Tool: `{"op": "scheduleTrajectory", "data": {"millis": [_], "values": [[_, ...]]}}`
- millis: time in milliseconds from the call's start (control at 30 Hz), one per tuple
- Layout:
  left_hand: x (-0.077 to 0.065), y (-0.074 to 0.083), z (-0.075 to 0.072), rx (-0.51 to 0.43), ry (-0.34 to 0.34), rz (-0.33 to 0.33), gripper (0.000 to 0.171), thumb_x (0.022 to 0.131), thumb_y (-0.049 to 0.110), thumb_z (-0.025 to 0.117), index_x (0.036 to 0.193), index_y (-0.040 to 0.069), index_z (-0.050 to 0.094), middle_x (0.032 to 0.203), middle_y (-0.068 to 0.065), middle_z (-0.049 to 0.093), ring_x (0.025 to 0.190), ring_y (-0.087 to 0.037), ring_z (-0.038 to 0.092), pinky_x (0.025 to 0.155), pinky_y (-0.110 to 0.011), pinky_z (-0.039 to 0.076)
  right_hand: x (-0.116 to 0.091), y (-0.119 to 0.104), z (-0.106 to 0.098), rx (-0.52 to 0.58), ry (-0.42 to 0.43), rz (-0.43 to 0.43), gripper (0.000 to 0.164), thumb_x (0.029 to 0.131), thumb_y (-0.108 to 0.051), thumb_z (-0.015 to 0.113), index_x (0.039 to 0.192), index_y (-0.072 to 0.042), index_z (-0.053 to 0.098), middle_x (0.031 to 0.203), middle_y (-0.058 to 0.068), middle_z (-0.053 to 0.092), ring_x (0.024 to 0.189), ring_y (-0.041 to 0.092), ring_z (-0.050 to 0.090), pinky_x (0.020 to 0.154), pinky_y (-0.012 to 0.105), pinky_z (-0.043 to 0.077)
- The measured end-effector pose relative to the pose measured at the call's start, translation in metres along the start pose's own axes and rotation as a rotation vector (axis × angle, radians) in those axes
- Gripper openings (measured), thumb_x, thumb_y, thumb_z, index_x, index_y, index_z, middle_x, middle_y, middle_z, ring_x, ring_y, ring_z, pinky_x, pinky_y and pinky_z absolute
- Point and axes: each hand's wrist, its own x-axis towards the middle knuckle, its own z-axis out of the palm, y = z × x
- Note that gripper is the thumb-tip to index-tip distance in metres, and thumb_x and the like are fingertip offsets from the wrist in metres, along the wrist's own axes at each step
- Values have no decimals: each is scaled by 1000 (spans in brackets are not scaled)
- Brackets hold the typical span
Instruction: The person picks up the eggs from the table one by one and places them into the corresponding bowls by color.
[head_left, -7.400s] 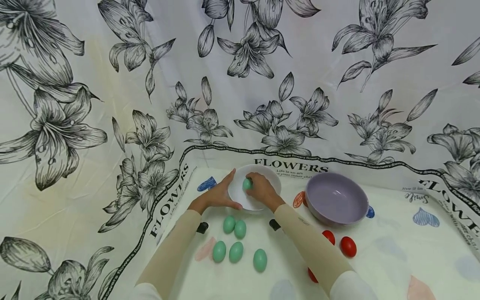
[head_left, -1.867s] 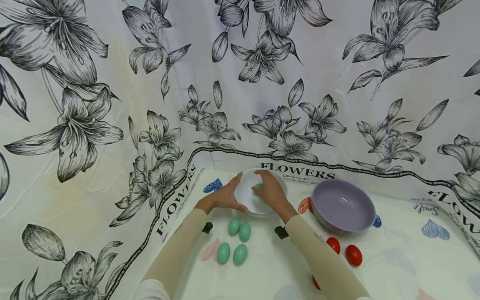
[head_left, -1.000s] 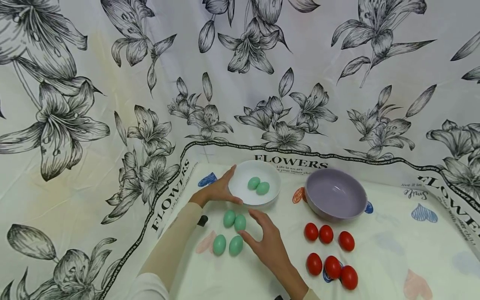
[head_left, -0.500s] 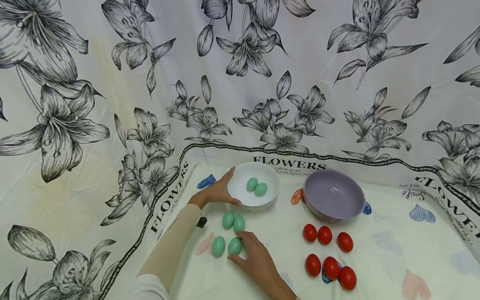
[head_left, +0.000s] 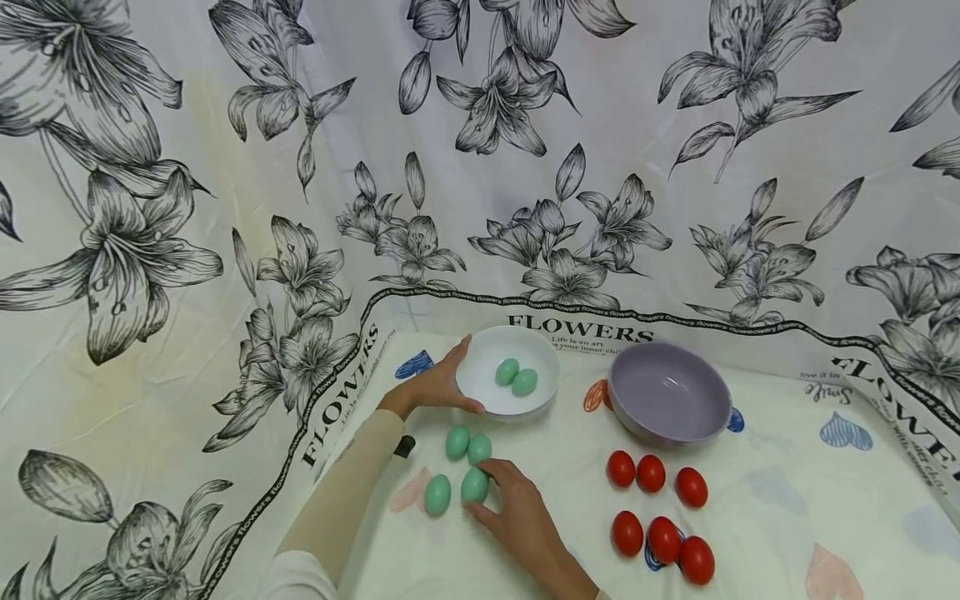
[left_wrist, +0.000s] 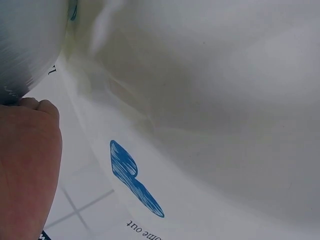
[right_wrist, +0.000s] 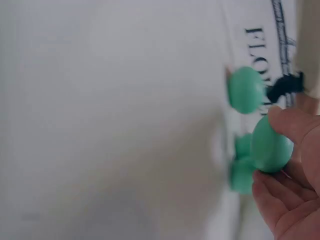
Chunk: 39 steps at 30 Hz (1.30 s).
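My left hand (head_left: 435, 385) holds the left side of a white bowl (head_left: 477, 371), its thumb at the front and fingers towards the back. In the left wrist view the hand (left_wrist: 30, 160) lies against the bowl's outer wall (left_wrist: 30, 45). Two green eggs (head_left: 516, 377) rest inside the bowl. My right hand (head_left: 519, 515) pinches a green egg (head_left: 474, 485) between thumb and fingers on the cloth. The right wrist view shows this egg (right_wrist: 271, 145) with the thumb at one end and fingertips at the other. Three more green eggs (head_left: 438, 494) lie close by.
A purple bowl (head_left: 670, 396) stands right of the white one with nothing visible inside. Several red eggs (head_left: 663, 537) lie in two rows in front of it. A floral cloth (head_left: 780, 492) covers the table and rises as a backdrop behind.
My right hand has put a green egg in the white bowl, come back down to the loose eggs and taken hold of another. My left hand has stayed at the bowl.
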Motion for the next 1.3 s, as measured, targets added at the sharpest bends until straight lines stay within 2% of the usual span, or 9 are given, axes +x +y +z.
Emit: {"op": "scheduleTrajectory", "data": {"millis": [200, 367, 533, 733, 900, 1133, 1300], "values": [[-2, -3, -9, 31, 2, -3, 155, 66, 72, 92, 171, 22, -11, 178, -4, -6, 163, -34, 5, 126, -62, 21, 30, -22, -45, 69, 67, -50, 60, 89, -30, 89, 142, -17, 63, 136, -5, 64, 127, 12, 65, 105, 29, 54], [-4, -3, -11, 40, 3, -3, 154, 66, 73, 91, 170, 25, -13, 178, -4, -6, 163, -33, 5, 127, -60, 19, 67, -26, -75, 11, 150, -114, 60, 89, -28, 89, 142, -15, 63, 137, -3, 65, 126, 14, 66, 104, 31, 54], [-5, -7, -6, 29, -4, 1, 154, 67, 72, 91, 170, 27, -14, 178, -6, -5, 163, -33, 5, 127, -59, 21, 108, -18, -90, -38, 182, -146, 60, 91, -28, 88, 142, -10, 63, 136, 2, 65, 122, 20, 67, 101, 36, 57], [-5, -9, 1, 15, -17, 25, 155, 67, 73, 90, 170, 17, -12, 178, -10, -3, 163, -35, 7, 126, -59, 24, 148, -4, -86, -102, 163, -154, 62, 91, -30, 86, 143, -7, 62, 138, 9, 65, 122, 25, 68, 100, 39, 57], [-4, -8, 2, 30, -13, 26, 152, 70, 71, 89, 170, 18, -11, 178, -8, -4, 163, -33, 8, 127, -56, 25, 171, 7, -73, -137, 141, -120, 63, 91, -29, 87, 143, -4, 62, 138, 12, 65, 123, 27, 67, 102, 40, 56], [-1, -5, 3, 12, -27, 31, 151, 69, 73, 89, 170, 27, -14, 178, -6, -6, 164, -30, 5, 128, -52, 22, 184, 23, -58, -150, 91, 8, 60, 89, -21, 88, 141, -3, 62, 132, 14, 67, 121, 29, 67, 103, 44, 55], [-1, -4, 4, -5, -19, 34, 152, 67, 73, 90, 170, 28, -11, 178, -8, -4, 163, -31, 6, 128, -53, 22, 190, 34, -51, -155, 55, 66, 58, 90, -20, 87, 140, -4, 62, 131, 12, 67, 121, 28, 67, 103, 43, 55]]}}
